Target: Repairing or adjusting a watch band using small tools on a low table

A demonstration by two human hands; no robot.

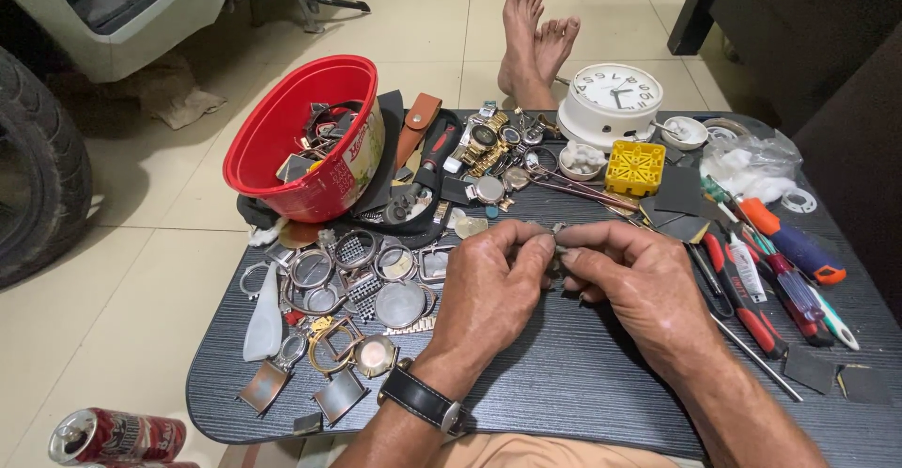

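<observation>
Dead center of the frame there's a tiny metal part point(556, 230), pinched between both hands above the dark table point(564, 383). Left hand point(490, 289) (black strap watch on that wrist) has its grip pressed together on it, right hand point(639, 280) pinching the other end. Watch cases point(376, 275) lie scattered left of them, red bowl point(305, 139) upper left, screwdrivers point(785, 261) at right.
</observation>
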